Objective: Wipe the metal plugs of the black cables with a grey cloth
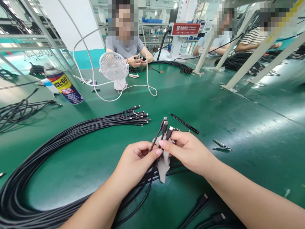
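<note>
Between my hands are a few black USB cables [164, 128] with metal-tipped plugs pointing up and away from me. My left hand [140, 159] is closed, thumb and fingers pinching the cables just below their plugs. My right hand [188, 148] is closed around a grey cloth [163, 170] and one cable's plug, its thumb against the cable. The cloth hangs down beneath the fingers. A large looped bundle of black cables [78, 132] lies on the left of the table, its plug ends near the middle. More cable ends [202, 202] lie at the lower right.
A spray can [65, 86] and a white fan [114, 68] with a looping white cord stand toward the back. Tweezers [222, 146] and a thin black tool [184, 123] lie beyond my right hand. Across the green table [190, 98] a person [128, 47] handles small parts.
</note>
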The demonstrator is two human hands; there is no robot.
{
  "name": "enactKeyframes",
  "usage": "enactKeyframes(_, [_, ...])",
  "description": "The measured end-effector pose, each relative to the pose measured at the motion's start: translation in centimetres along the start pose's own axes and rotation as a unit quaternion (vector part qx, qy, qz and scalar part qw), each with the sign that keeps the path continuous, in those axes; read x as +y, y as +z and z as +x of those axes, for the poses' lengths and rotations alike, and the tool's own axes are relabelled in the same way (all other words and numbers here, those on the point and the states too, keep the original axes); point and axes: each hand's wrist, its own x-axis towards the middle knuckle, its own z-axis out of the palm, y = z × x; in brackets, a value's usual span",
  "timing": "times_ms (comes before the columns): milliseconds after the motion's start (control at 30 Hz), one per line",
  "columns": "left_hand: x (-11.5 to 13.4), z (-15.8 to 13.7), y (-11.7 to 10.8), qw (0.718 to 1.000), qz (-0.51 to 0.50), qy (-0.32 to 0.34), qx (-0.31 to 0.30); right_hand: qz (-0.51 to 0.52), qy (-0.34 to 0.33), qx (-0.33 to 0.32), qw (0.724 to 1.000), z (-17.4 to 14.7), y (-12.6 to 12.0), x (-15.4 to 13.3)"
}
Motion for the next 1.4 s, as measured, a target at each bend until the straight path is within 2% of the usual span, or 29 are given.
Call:
enactKeyframes(167, [0.0, 0.0, 0.0, 1.0, -0.013, -0.012, -0.003, 0.002, -0.001, 0.003, 1.0, -0.1, 0.1, -0.2])
enactKeyframes(333, [0.0, -0.1, -0.1, 1.0, -0.013, -0.02, -0.01, 0.006, 0.028, 0.019, 0.999, -0.1, 0.2, -0.2])
enactKeyframes(633, [-0.1, 0.0, -0.2, 0.998, 0.025, -0.006, -0.051, 0.043, 0.064, 0.017, 0.997, -0.2, 0.6, -0.2])
enactKeyframes(867, [0.0, 0.0, -0.3, 0.997, -0.005, -0.008, -0.079, 0.057, 0.087, 0.018, 0.994, -0.3, 0.5, -0.4])
enactKeyframes(1033, [0.6, -0.3, -0.1, 0.989, -0.073, -0.023, -0.126, 0.082, 0.064, -0.017, 0.994, -0.3, 0.3, -0.4])
enactKeyframes(1167, [0.6, -0.5, 0.2, 0.986, -0.089, -0.041, -0.135, 0.095, 0.04, -0.054, 0.993, -0.3, -0.1, -0.4])
enactKeyframes(1400, [0.7, -0.6, 0.7, 0.991, -0.05, -0.06, -0.111, 0.087, 0.012, 0.029, 0.996, 0.1, -0.9, -0.5])
